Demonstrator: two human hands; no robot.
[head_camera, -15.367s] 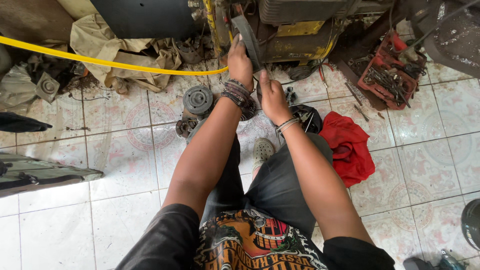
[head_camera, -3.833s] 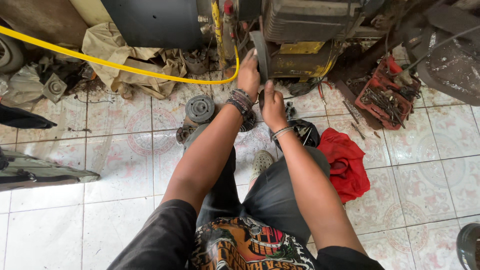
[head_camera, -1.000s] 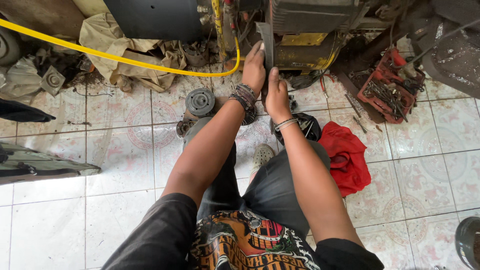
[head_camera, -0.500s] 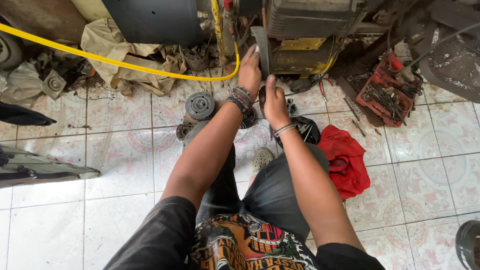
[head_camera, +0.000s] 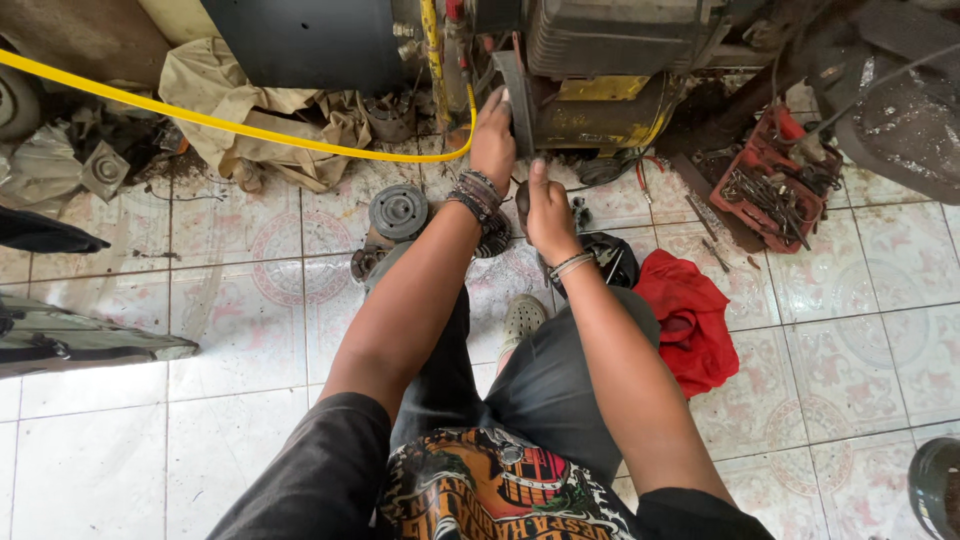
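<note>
Two bare arms are being stretched forward from a seated body toward a grimy machine (head_camera: 600, 60) standing at the far edge of a patterned tiled floor (head_camera: 200, 300). The left hand (head_camera: 492, 140), its wrist ringed with dark beaded bracelets, is being pressed around a flat dark metal bar (head_camera: 514, 95) that is standing almost upright against the machine's front; the fingers are being curled about the bar's left edge, so a grip is being kept on it. The bar's long axis is running away from the body, upward in the view, with its lower end lying just between the two hands. The right hand (head_camera: 551, 210) is being held nearer the body, just below and to the right of the left hand, closed into a loose fist with the thumb raised toward the bar's foot; whether anything is being held inside it cannot be told. The left hand is the nearer one to the bar.

A yellow hose (head_camera: 200, 118) is being draped to the left of the left hand. A round pulley (head_camera: 398, 211) is lying beside the left forearm. A red cloth (head_camera: 690, 320) is lying to the right of the right forearm, and a red tray of tools (head_camera: 770, 190) farther right.
</note>
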